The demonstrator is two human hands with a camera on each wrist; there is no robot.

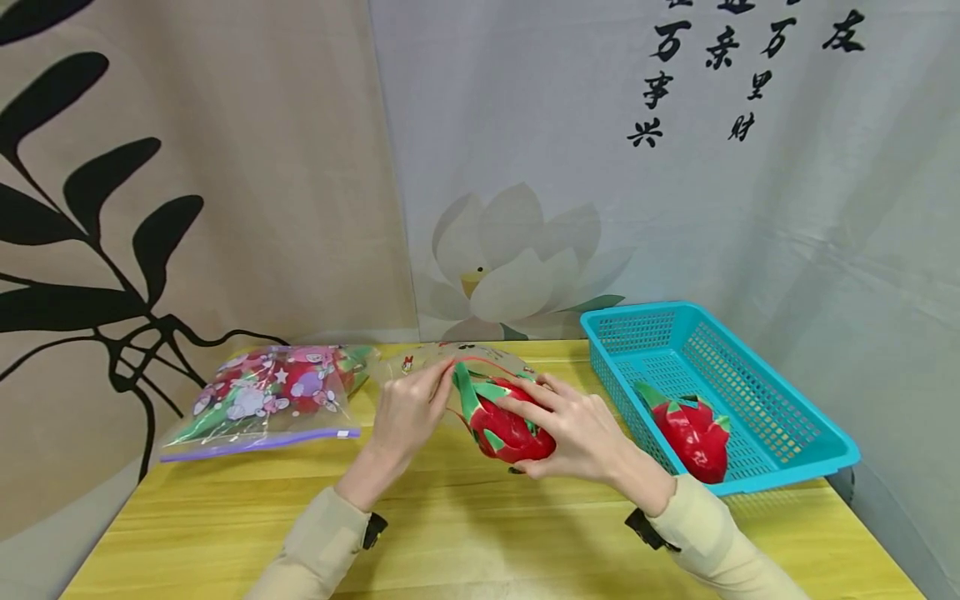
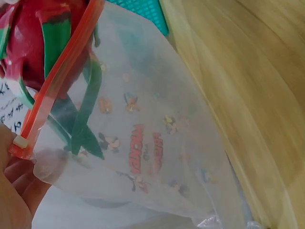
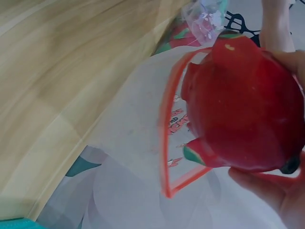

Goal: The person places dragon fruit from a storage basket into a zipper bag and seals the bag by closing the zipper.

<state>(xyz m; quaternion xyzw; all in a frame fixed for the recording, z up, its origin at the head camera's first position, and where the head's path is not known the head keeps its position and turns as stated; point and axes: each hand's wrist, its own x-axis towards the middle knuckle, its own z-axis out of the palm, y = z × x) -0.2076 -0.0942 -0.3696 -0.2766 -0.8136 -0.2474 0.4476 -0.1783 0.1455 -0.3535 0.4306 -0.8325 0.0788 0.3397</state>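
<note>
My right hand grips a red dragon fruit with green leaf tips, fingers over its top and thumb beneath. Its leafy end points into the mouth of a clear zip bag printed with cartoon figures. My left hand pinches one corner of the bag's red zip edge, beside the white slider. In the left wrist view the green leaves lie inside the bag, while the right wrist view shows the fruit's rounded red end at the open mouth.
To the left lies a filled zip bag with a purple zip, red and green showing inside. A blue plastic basket stands at the right, holding another dragon fruit. Behind the wooden table hangs a printed curtain.
</note>
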